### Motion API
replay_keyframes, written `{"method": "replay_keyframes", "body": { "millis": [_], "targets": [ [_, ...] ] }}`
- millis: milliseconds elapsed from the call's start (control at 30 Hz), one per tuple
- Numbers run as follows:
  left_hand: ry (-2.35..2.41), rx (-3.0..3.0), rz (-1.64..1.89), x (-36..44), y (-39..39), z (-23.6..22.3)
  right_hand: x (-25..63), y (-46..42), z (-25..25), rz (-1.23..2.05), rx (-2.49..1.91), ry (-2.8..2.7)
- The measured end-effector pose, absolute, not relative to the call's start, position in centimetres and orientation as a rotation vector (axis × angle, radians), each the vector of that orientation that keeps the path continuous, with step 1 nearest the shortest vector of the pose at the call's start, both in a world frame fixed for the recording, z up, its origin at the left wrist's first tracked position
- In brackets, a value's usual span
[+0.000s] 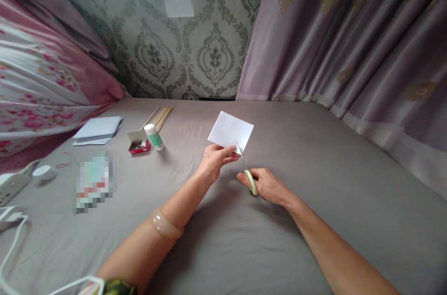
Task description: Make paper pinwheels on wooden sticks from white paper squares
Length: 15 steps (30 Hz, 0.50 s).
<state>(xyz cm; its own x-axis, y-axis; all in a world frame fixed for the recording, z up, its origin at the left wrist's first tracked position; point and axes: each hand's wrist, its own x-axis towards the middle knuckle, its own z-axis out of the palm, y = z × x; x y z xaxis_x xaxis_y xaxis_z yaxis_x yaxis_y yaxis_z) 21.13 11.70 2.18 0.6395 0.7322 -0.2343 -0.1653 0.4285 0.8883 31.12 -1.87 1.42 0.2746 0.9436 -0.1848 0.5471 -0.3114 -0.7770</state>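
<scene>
My left hand (217, 159) grips a sheet of white paper (231, 130) by its near edge, thumb on top and fingers underneath. The paper is held up, tilted, above the grey cloth. In my right hand (266, 184) is a pair of scissors (252, 182) with pale green handles. Their blades point away from me and overlap the paper's near right part, close to my left thumb. Whether the blades are apart or closed cannot be made out.
On the left of the grey sheet (342, 220) are a glue stick (154, 137), a red box of small items (138, 146), wooden sticks (163, 118), a paper stack (98, 128), a blurred-out object (93, 181) and a power strip (14, 188) with a white cable. Curtains (314, 30) hang at right.
</scene>
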Motion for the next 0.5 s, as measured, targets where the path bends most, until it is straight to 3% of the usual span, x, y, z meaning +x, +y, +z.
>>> {"method": "replay_keyframes", "body": {
  "millis": [500],
  "targets": [
    [0.663, 0.984, 0.637, 21.06, 11.74, 1.97, 31.45, -1.68, 0.63, 0.835, -1.961, -1.300]
  ]
}}
